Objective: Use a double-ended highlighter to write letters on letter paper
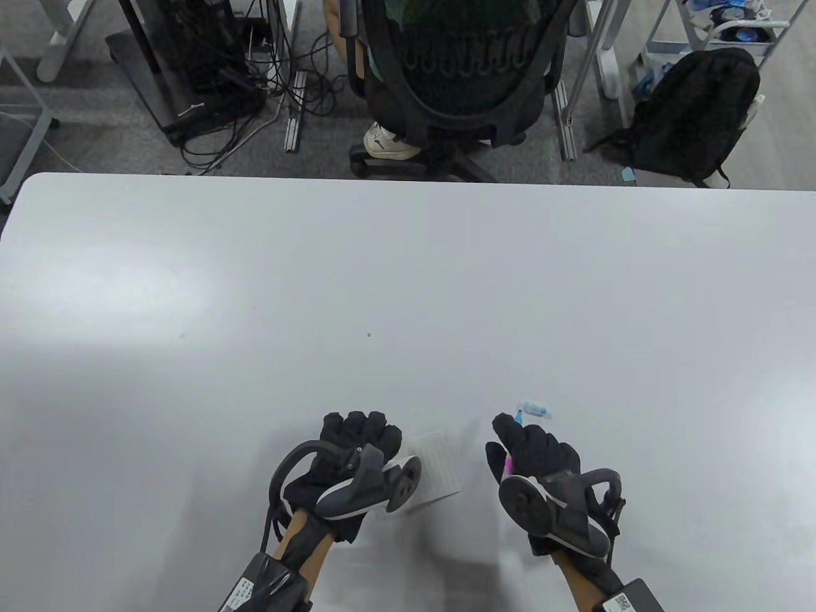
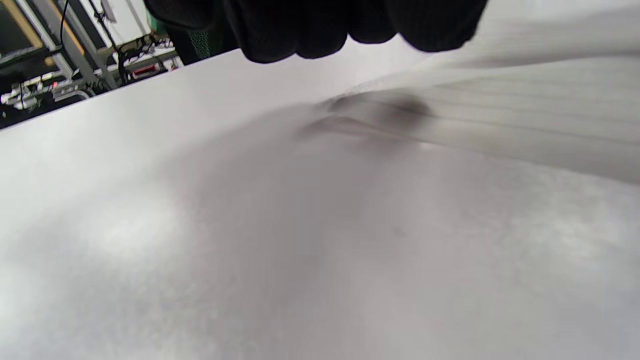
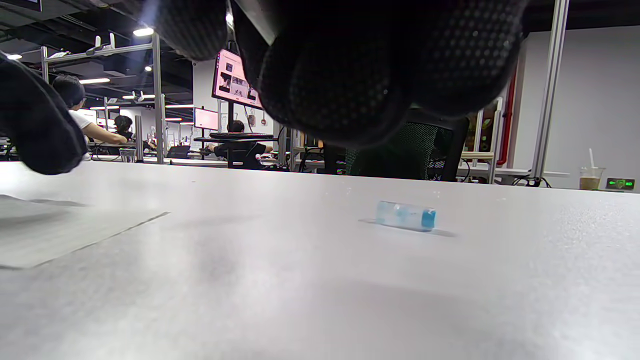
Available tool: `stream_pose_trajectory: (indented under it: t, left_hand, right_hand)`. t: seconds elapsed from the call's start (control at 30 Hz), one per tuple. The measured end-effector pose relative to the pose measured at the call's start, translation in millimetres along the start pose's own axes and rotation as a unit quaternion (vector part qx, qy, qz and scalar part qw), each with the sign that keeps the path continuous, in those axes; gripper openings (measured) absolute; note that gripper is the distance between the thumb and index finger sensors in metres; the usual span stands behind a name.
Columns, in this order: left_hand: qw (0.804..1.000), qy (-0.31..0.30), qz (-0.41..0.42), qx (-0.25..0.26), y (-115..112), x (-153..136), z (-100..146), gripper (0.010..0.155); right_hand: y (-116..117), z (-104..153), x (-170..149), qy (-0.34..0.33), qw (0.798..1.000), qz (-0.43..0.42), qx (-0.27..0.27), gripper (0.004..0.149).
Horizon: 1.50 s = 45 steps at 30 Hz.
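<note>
A small lined letter paper (image 1: 438, 468) lies near the table's front edge. It also shows in the left wrist view (image 2: 530, 115) and the right wrist view (image 3: 55, 230). My left hand (image 1: 360, 437) rests on the paper's left side with its fingers (image 2: 300, 30) curled into a fist. My right hand (image 1: 523, 443) grips the double-ended highlighter (image 1: 509, 467); its uncapped blue tip (image 1: 517, 419) pokes out past the fingers, just right of the paper. The pink end shows by the thumb. The clear blue cap (image 1: 535, 409) (image 3: 406, 216) lies on the table just beyond the right hand.
The white table (image 1: 408, 287) stretches wide beyond both hands. Behind its far edge stands a black office chair (image 1: 459, 70) with a person seated, plus a black backpack (image 1: 695, 115) on the floor at the right.
</note>
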<state>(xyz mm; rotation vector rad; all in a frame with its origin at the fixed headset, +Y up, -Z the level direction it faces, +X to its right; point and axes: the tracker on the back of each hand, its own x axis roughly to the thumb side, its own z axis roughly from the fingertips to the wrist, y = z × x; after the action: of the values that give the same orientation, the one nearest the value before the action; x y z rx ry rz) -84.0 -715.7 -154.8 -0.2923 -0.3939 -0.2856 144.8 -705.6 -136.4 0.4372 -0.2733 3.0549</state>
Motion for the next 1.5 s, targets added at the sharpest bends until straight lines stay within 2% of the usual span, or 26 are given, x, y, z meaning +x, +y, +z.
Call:
stream_pose_trajectory:
  t: [0.13,0.33,0.47,0.7,0.83,0.97,1.07,1.23,1.5]
  left_hand:
    - [0.999,0.003,-0.031,-0.021,-9.7,6.3,-6.0,0.055]
    - [1.000,0.000,-0.016,0.009,-6.2,11.1,-8.9,0.049]
    - [0.999,0.017,0.015,0.026,1.4,-0.1,-5.3,0.048]
    - [1.000,0.021,-0.004,0.003,-10.5,-0.1,-11.6,0.047]
    - [1.000,0.022,0.007,0.014,-13.2,-0.1,-11.9,0.046]
    - [0.999,0.021,0.031,0.019,-15.6,-3.6,-10.9,0.046]
    - [0.999,0.020,0.042,0.024,-17.5,-5.4,-9.9,0.045]
    - [0.998,0.019,0.059,0.025,-19.4,-7.8,-10.2,0.045]
    - [0.997,0.019,0.075,0.023,-22.1,-10.3,-11.1,0.045]
  right_hand:
    - [0.6,-0.1,0.3,0.000,1.000,-0.005,0.001,0.055]
    - [-0.4,0.7,1.0,-0.014,1.000,0.005,-0.017,0.051]
    - [0.0,1.8,-0.3,-0.017,1.000,0.003,-0.011,0.048]
    - [-1.7,2.3,3.8,-0.040,0.998,-0.039,-0.006,0.050]
    - [-8.4,2.2,15.4,-0.075,0.994,-0.079,0.005,0.053]
    - [-11.3,1.1,30.9,-0.107,0.987,-0.120,-0.004,0.049]
    - [-8.5,-1.6,46.4,-0.143,0.979,-0.144,0.006,0.045]
    - [2.2,-13.6,63.6,-0.142,0.975,-0.165,0.043,0.045]
    - [21.9,-24.7,76.3,-0.135,0.974,-0.170,0.064,0.046]
